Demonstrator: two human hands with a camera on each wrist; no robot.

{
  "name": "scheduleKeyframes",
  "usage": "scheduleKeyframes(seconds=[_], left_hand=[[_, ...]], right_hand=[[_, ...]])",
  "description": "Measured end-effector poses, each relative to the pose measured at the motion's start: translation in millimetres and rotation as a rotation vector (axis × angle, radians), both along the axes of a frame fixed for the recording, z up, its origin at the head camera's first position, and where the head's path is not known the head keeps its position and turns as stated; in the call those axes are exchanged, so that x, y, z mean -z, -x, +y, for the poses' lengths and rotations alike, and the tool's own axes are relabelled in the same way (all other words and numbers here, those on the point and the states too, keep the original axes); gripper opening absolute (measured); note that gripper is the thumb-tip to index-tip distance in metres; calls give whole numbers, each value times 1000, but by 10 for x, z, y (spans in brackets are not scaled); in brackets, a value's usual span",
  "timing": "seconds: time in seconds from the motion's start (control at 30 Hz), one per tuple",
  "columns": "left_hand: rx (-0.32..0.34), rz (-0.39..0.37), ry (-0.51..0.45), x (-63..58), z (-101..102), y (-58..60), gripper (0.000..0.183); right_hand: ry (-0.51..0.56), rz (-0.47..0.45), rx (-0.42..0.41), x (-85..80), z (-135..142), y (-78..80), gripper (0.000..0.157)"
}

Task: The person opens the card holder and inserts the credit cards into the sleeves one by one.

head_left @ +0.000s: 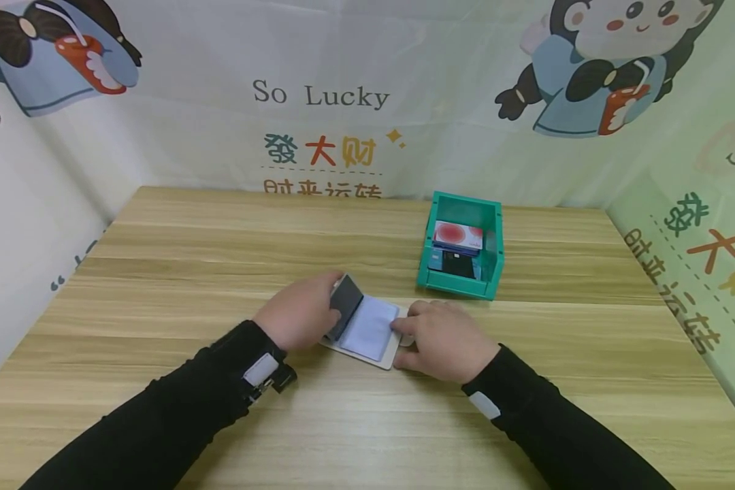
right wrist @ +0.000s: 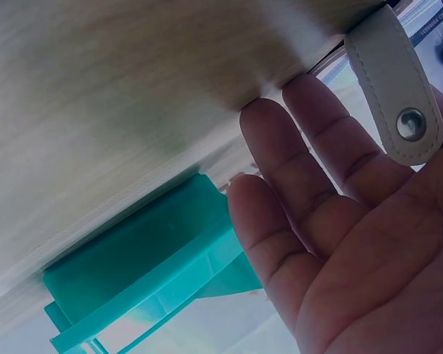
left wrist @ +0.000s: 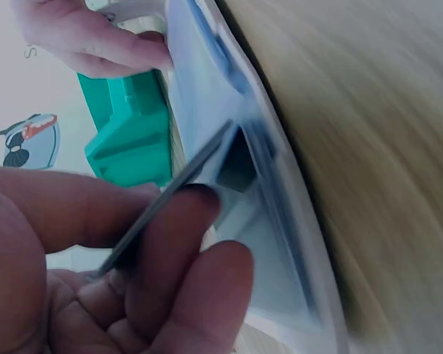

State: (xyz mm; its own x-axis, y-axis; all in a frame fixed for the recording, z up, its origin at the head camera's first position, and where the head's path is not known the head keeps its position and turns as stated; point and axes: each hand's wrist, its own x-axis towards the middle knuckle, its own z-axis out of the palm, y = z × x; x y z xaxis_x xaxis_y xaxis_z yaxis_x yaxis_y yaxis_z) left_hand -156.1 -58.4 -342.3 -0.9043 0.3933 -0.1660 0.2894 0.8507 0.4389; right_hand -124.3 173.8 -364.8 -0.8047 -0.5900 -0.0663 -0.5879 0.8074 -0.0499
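On the table [head_left: 190,272], your left hand [head_left: 300,314] pinches a dark card [head_left: 346,303] at the open card holder [head_left: 373,330] (right hand [head_left: 444,340] touching its edge, any pinch unclear), apparently fitting it, so next keep it steady.

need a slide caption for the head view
Left hand pinches a thin grey rectangular piece over an open white flat holder; right hand touches the holder's edge, near a teal rectangular plastic bin.

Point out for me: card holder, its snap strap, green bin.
Card holder [head_left: 372,328]: head view, on the pale inner page lying open.
Snap strap [right wrist: 387,81]: right wrist view, mid-strap, above the metal snap.
Green bin [head_left: 456,284]: head view, on the near wall.
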Motion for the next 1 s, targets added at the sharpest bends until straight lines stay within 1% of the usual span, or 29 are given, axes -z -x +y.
scheduleKeyframes(seconds=[0.13, 0.23, 0.33, 0.43, 0.53, 0.6, 0.67, 0.7, 0.8, 0.9, 0.97, 1.0], left_hand=[[-6, 14, -8, 26, -55, 36, 66], [24, 59, 14, 54, -92, 48, 60], [53, 102, 77, 80, -119, 57, 51], [80, 124, 151, 97, -138, 69, 46], [103, 140, 207, 109, -150, 78, 50], [110, 130, 213, 110, -154, 74, 57], [102, 108, 197, 110, -154, 63, 65], [97, 94, 186, 110, -152, 56, 70], [93, 73, 163, 115, -135, 28, 78], [104, 92, 176, 128, -106, 1, 80], [113, 115, 185, 140, -87, -12, 80], [115, 123, 189, 146, -78, -17, 79]], right_hand=[[5, 2, -4, -4, 5, 4, 52], [6, -7, -1, -6, 8, 5, 52], [-2, -14, 3, -9, 10, 6, 52], [-4, -17, -2, -12, 16, 10, 53], [25, -27, -27, -22, 39, 21, 51], [60, -35, -30, -36, 73, 39, 47], [108, -32, -1, -63, 122, 71, 42], [137, -19, 26, -81, 154, 95, 39], [256, 15, 156, -159, 262, 193, 27], [370, 57, 273, -240, 367, 318, 20], [399, 70, 333, -278, 417, 404, 18], [392, 74, 358, -290, 436, 447, 18]])
